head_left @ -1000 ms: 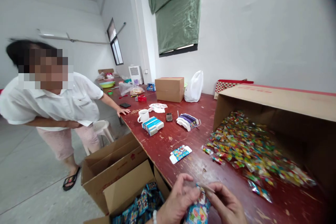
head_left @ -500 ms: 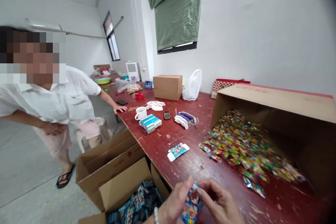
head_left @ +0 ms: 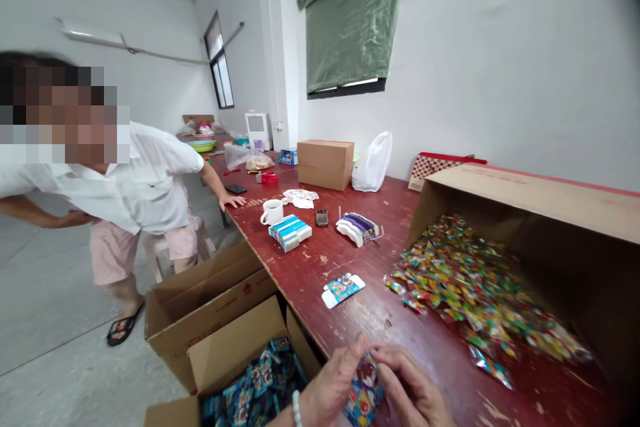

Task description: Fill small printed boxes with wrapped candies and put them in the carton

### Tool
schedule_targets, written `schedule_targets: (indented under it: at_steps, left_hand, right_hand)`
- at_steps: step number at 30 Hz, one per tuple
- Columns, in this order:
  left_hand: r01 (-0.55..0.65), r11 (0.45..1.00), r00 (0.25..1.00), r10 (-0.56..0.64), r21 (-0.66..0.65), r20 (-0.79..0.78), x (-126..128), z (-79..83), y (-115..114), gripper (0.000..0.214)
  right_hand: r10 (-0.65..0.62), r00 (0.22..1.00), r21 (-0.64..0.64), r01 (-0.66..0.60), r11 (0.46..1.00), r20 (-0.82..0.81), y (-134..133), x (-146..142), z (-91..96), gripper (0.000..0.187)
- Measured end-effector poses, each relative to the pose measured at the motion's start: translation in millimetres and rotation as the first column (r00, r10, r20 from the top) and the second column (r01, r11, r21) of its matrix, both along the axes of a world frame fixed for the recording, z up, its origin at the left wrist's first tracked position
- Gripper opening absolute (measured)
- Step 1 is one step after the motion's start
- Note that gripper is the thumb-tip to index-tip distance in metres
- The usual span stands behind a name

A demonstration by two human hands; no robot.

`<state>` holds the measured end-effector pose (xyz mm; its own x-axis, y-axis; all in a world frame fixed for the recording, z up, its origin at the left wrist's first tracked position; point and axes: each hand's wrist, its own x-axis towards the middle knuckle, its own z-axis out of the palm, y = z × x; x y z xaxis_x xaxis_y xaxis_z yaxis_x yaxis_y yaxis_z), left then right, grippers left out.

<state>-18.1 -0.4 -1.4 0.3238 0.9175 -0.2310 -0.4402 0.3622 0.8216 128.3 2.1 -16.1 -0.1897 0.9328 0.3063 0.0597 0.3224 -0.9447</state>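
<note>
A small blue printed candy box (head_left: 361, 395) is between my two hands at the table's near edge. My left hand (head_left: 330, 380), with a pale beaded bracelet on its wrist, grips it from the left, thumb up along its side. The fingers of my right hand (head_left: 413, 383) close on its upper right corner and hide part of it. Beyond them, a flattened, open-ended candy box (head_left: 344, 289) lies on the red table (head_left: 300, 273). To the right, wrapped candies (head_left: 465, 280) spill out of a cardboard carton (head_left: 540, 197) lying on its side.
Below the table's left edge, an open carton (head_left: 235, 333) holds several blue boxes (head_left: 263, 377). A mug (head_left: 273, 212), a blue-and-white pack (head_left: 290, 233) and a purple-and-white packet (head_left: 357, 228) stand farther back. A co-worker (head_left: 150, 180) leans a hand on the table at left.
My fingers have shifted slightly at the box's top, and both hands still hold it. The co-worker's free arm has moved back toward their side. The view has turned a little left.
</note>
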Motion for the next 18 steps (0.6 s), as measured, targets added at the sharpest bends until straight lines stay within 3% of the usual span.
schedule_targets:
  at_steps: [4, 8, 10, 11, 12, 13, 14, 16, 18]
  left_hand:
    - [-0.005, 0.982, 0.998, 0.016, -0.189, 0.059, 5, -6.4, -1, 0.065]
    - [0.071, 0.992, 0.997, -0.067, -0.102, 0.041, 8, -9.1, 5, 0.048]
    - [0.097, 0.993, 0.995, -0.098, -0.063, -0.005, 8, -13.2, 12, 0.045]
    - [0.099, 0.993, 0.994, -0.101, -0.059, -0.044, 8, -16.2, 17, 0.043]
    - [0.09, 0.994, 0.992, -0.095, -0.061, -0.084, 7, -19.6, 21, 0.042]
    - [0.072, 0.995, 0.989, -0.079, -0.064, -0.123, 6, -23.3, 26, 0.042]
    - [0.043, 0.997, 0.987, -0.052, -0.065, -0.153, 5, -27.0, 31, 0.043]
    - [-0.03, 0.998, 0.981, 0.018, -0.06, -0.191, 2, -33.3, 39, 0.049]
    - [-0.074, 0.996, 0.972, 0.061, -0.053, -0.226, 0, -36.6, 44, 0.06]
  right_hand:
    - [-0.119, 0.993, 0.006, 0.119, 0.993, 0.017, -11, -12, -15.5, 0.035]
    - [-0.111, 0.983, -0.058, 0.12, 0.991, 0.144, 9, 3, -25.5, 0.035]
    - [-0.259, 0.932, 0.003, 0.267, 0.964, 0.253, 28, 33, -28.7, 0.04]
    - [-0.359, 0.87, 0.066, 0.358, 0.931, 0.338, 37, 52, -30.6, 0.043]
    - [-0.45, 0.766, 0.139, 0.438, 0.888, 0.46, 45, 74, -33.1, 0.045]
    - [-0.529, 0.606, 0.203, 0.523, 0.828, 0.595, 51, 96, -36.2, 0.045]
    - [-0.569, 0.516, 0.21, 0.595, 0.776, 0.64, 55, 117, -39.9, 0.046]
    - [-0.59, 0.389, 0.197, 0.693, 0.693, 0.708, 56, 150, -49.2, 0.053]
    - [-0.557, 0.315, 0.161, 0.747, 0.645, 0.768, 53, 170, -59.3, 0.057]
